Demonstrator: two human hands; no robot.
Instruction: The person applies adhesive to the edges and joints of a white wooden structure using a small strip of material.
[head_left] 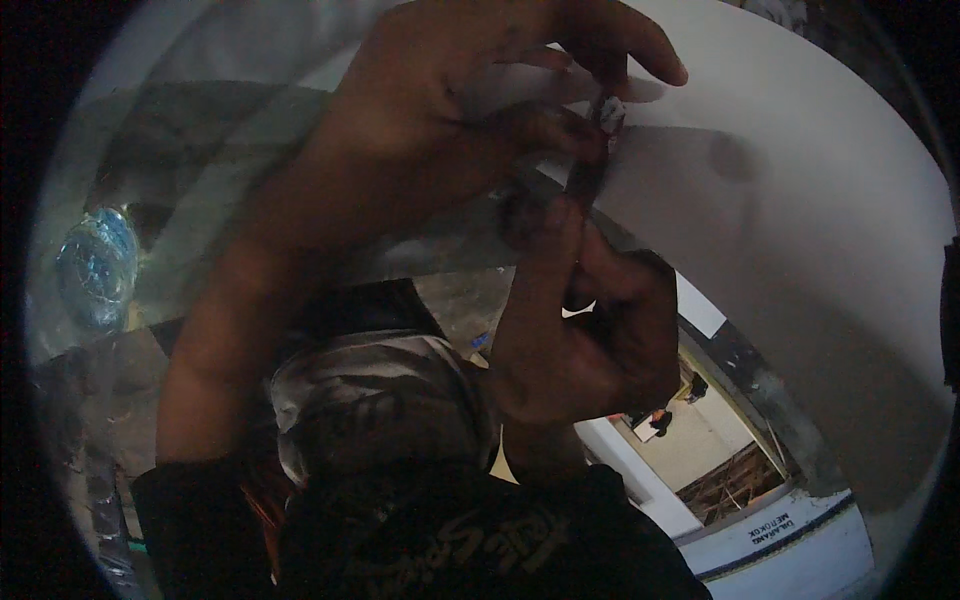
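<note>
Both hands raised close before white wall (800, 200). Left hand (450, 100) fingers pinch small grey-white object (610, 115) at top, steadying it. Right hand (585, 340) fingers curl round dark slender tool (585, 180), tip meeting object from below. Crumpled plastic bottle (95, 265) lies far left.

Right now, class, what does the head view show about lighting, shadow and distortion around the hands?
In the head view, the left hand and right hand are dim and backlit against a bright white wall; a soft shadow falls on that wall; the small object pinched between them is blurred; fisheye bending curves edges, with a black rim.
</note>
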